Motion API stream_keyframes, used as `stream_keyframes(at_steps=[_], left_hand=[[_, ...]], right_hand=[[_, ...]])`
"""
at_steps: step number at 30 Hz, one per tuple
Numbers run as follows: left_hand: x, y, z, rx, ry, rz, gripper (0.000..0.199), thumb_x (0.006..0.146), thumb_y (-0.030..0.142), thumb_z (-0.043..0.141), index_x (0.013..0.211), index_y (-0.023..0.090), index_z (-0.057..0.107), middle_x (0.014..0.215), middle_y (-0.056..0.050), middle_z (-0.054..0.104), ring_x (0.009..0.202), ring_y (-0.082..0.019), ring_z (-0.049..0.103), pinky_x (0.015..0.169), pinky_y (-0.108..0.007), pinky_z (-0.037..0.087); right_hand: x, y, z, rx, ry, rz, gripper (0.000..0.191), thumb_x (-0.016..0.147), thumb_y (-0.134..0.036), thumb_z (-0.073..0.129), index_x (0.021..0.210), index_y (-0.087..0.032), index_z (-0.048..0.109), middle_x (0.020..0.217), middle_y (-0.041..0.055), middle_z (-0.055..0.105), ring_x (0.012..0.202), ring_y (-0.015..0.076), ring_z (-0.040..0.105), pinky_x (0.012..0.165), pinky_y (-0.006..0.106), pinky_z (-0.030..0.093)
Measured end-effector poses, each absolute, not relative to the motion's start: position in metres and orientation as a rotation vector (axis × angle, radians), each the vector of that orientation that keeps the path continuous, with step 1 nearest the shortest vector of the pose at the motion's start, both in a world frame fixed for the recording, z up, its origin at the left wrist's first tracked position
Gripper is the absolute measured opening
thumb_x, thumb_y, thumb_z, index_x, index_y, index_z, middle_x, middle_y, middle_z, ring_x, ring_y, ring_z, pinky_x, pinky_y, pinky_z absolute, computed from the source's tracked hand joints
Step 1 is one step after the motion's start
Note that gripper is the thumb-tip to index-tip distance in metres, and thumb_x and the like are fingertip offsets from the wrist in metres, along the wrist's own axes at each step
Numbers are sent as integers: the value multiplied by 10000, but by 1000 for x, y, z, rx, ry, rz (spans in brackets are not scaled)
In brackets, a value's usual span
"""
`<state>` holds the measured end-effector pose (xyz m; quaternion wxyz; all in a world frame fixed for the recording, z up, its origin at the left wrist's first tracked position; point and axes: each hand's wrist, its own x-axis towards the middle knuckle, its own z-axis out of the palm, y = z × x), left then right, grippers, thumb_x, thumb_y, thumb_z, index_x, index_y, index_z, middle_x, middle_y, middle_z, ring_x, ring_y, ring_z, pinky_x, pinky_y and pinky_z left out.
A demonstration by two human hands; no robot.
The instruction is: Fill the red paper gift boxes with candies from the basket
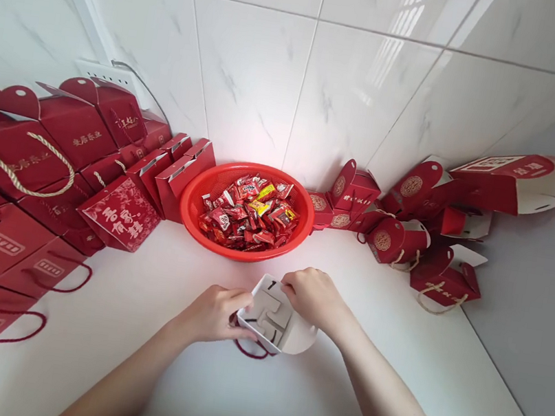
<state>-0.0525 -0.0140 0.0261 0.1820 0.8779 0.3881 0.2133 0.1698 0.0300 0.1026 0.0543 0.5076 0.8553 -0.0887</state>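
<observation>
An opened gift box [269, 314] with a white inside faces up between my hands, and its bottom flaps show within. My left hand [217, 314] grips the box's left wall, thumb on the rim and fingers below. On the far right edge, the fingers of my right hand [313, 300] are curled round the wall by a rounded flap. A dark red cord handle [250, 351] hangs at the near side of the box. Just beyond my hands stands a red plastic basket [186, 212] holding many wrapped snacks [250, 214] in red and yellow packets.
Stacked red gift boxes [2, 236] with rope handles fill the left side of the white table [208, 392]. More red boxes [398, 240], some with raised flaps, stand at the back right. A tiled wall [257, 66] with a power socket [107, 75] rises behind.
</observation>
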Motion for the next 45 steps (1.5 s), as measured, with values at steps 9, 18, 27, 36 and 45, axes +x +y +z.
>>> stream_keyframes(at_steps=[9,18,27,36,45], left_hand=[[-97,8,40,2311,1292,723,422,887,101,429,1219,288,611,1116,-29,597,873,-128,623,751,-220,478],[-80,3,31,2288,1307,915,305,982,219,367,1166,229,609,1092,-62,595,998,-187,578,875,-298,460],[-75,1,24,2232,1284,885,296,1005,231,348,1225,225,546,1049,-64,587,972,-190,567,867,-314,452],[-72,1,21,2197,1262,893,317,1011,232,346,1271,249,527,1039,-62,590,937,-184,574,837,-313,453],[-72,-1,20,2186,1278,884,302,1011,242,346,1242,231,540,1075,-70,604,985,-189,585,872,-313,460]], right_hand=[[172,38,120,1766,2524,-178,534,1015,-448,318,757,-186,706,780,115,733,759,255,697,627,311,420],[144,140,124,1830,2625,-339,218,957,-254,483,1089,-161,629,1111,143,684,979,247,655,725,297,458],[124,170,92,1617,2597,-455,947,587,-314,882,1424,-236,445,1392,175,409,1125,338,595,896,390,495],[124,174,71,1751,2693,-521,482,812,-230,692,1281,-254,585,1322,159,435,1068,328,617,878,423,492],[142,173,84,1664,2999,-1196,297,883,-315,623,1138,-164,606,1228,86,609,1160,219,588,1014,376,477]])
